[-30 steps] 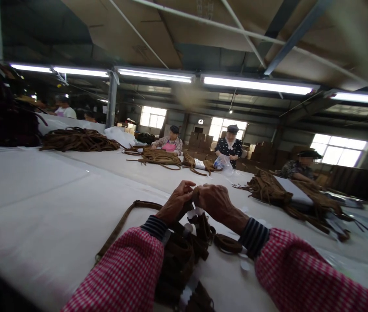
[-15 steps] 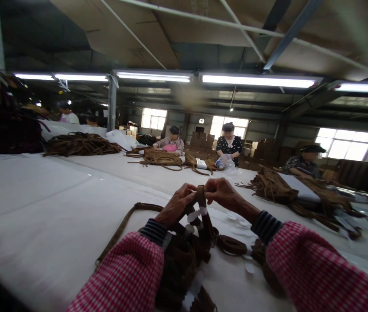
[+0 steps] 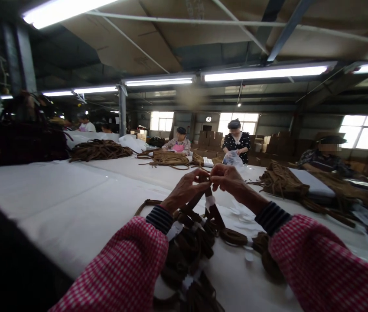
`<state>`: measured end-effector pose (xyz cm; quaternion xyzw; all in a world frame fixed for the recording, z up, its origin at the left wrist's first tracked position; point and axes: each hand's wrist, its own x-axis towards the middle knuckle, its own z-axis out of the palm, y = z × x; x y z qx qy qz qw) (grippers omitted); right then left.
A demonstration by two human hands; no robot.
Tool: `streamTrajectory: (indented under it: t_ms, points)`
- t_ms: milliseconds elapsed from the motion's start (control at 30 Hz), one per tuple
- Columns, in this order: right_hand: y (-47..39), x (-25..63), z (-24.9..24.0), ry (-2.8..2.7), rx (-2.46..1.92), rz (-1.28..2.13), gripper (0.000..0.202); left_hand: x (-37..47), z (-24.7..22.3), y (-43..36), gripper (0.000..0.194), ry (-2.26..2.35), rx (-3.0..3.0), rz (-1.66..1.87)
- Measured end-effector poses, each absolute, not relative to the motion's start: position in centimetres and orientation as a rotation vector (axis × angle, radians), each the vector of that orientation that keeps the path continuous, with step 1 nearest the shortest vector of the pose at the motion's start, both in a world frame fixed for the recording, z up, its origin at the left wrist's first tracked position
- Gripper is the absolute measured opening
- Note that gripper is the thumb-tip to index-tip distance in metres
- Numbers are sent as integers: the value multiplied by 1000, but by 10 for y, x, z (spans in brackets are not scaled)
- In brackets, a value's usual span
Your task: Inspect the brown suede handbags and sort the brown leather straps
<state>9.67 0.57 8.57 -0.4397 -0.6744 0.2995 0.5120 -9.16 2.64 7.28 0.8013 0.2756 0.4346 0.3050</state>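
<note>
In front of me, above the white table, my left hand [image 3: 187,187] and my right hand [image 3: 228,180] meet fingertip to fingertip. Both pinch the upper end of a brown strap [image 3: 216,214], which hangs down between them with a white paper band [image 3: 210,202] around it. My fingers partly hide the strap's end. Beneath my wrists lies a heap of bundled brown straps [image 3: 184,247], several wrapped in white paper bands. One coiled strap [image 3: 234,237] rests to the right of the heap. White paper pieces [image 3: 240,216] are scattered behind it.
The white table [image 3: 56,203] stretches left and forward. On it lie a brown strap pile [image 3: 99,150], brown bags [image 3: 170,158] and more brown bags at right [image 3: 281,182]. A dark bag [image 3: 21,141] stands far left. Several co-workers are beyond; one person [image 3: 236,141] handles clear plastic.
My hands have risen slightly and come closer together, now touching at the strap's end. The strap's top loop, visible before, is now covered by my fingers. The view has shifted left.
</note>
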Motion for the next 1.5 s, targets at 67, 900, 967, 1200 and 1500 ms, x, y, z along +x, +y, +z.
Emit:
streamTrajectory:
  t_ms: [67,900,967,1200,1500]
  points:
    - [6,104,87,-1576,-1091,671,12,-91,73,22,27,850,2153,1159]
    - [-23,191,-11,-2185,-1668,845,33,-12,-19,74,14,933,1526,1328]
    - [-28,198,-21,-2247,-1671,831,44,-13,-24,75,15,936,1541,1283]
    - [-37,201,-17,-2337,-1682,804,77,-11,-31,74,9,869,1677,1203]
    - [-46,200,-19,-2383,-1608,554,18,-14,-29,66,12,698,1692,1145]
